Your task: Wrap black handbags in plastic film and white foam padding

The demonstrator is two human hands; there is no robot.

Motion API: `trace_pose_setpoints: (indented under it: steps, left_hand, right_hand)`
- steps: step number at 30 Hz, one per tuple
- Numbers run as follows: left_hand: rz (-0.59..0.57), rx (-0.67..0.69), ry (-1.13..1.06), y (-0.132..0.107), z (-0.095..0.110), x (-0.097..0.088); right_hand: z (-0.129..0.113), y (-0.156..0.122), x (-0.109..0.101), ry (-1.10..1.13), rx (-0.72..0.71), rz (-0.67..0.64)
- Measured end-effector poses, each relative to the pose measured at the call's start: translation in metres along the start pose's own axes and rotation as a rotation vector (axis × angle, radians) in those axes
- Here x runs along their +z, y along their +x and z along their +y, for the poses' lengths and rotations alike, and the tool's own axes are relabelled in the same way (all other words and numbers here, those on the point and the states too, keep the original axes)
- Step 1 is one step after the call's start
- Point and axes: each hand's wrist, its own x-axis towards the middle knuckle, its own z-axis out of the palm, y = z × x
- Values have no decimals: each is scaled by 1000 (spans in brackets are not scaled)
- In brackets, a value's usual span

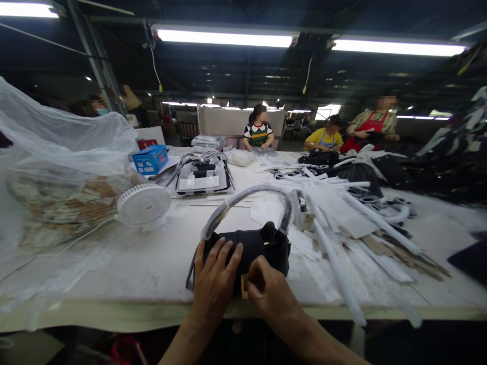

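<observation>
A black handbag point(247, 246) stands at the front edge of the table, its arched handle point(249, 191) raised and wrapped in clear plastic. My left hand point(215, 276) lies flat on the left part of the bag, fingers stretched out and somewhat spread. With bent fingers, my right hand point(268, 286) pinches at a small yellowish-brown piece point(244, 288) low on the bag's front. Whether that piece is a metal clasp or a covering, I cannot tell. The fingertips of my right hand are partly hidden.
To the left are a white fan point(143, 205), a big clear plastic bag point(68, 197) and a blue box point(150, 159). White foam tubes point(335, 263) and paper strips lie to the right. Wrapped bags point(203, 175) stand farther back. Several people sit or stand beyond the table.
</observation>
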Motion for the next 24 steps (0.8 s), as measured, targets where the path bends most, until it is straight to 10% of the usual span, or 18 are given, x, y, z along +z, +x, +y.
trace_pose_setpoints:
  steps: [5, 11, 19, 24]
  left_hand:
    - [34, 63, -79, 2, 0, -1]
    - [73, 38, -89, 2, -1, 5]
    - [123, 13, -133, -2, 2, 13]
    - [165, 15, -136, -1, -3, 13]
  right_hand:
    - [2, -1, -27, 74, 58, -16]
    - [33, 22, -83, -56, 179, 500]
    - [47, 60, -81, 341, 293, 163]
    - [42, 66, -72, 410, 364, 170]
